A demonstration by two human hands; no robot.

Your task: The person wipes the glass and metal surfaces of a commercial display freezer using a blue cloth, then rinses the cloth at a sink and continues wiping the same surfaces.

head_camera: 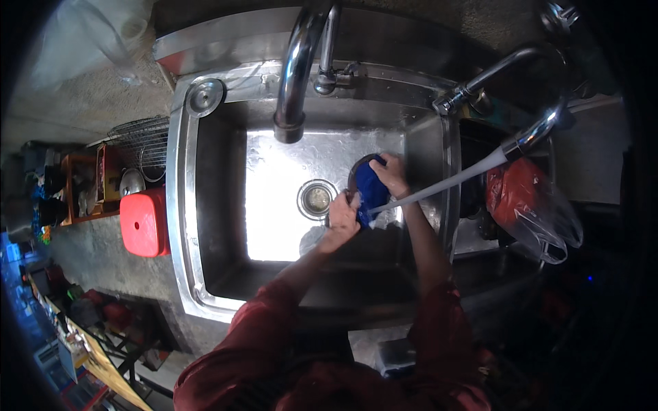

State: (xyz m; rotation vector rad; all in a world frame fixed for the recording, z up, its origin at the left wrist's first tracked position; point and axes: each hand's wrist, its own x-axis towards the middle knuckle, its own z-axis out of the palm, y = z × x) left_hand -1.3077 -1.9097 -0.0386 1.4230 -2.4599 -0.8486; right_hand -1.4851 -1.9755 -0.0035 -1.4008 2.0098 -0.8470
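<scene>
Both my hands are inside a stainless steel sink (324, 146), holding a blue item (371, 187) with a dark curved edge. Its exact kind is hard to tell. At its lower left end, my left hand (343, 216) grips the rim. My right hand (393, 174) clasps its upper right side, thumb on the blue surface. A stream of water (442, 186) runs slantwise from the right-hand faucet (534, 128), passes my right wrist and lands on the item's lower end. Left of my left hand is the round drain (317, 199).
A large chrome spout (292, 92) overhangs the sink's middle. A round metal strainer or lid (205, 97) lies on the back left corner. Left of the sink stands a red plastic stool (141, 223), near a wire rack (141, 141). A plastic bag with red contents (519, 190) sits to the right.
</scene>
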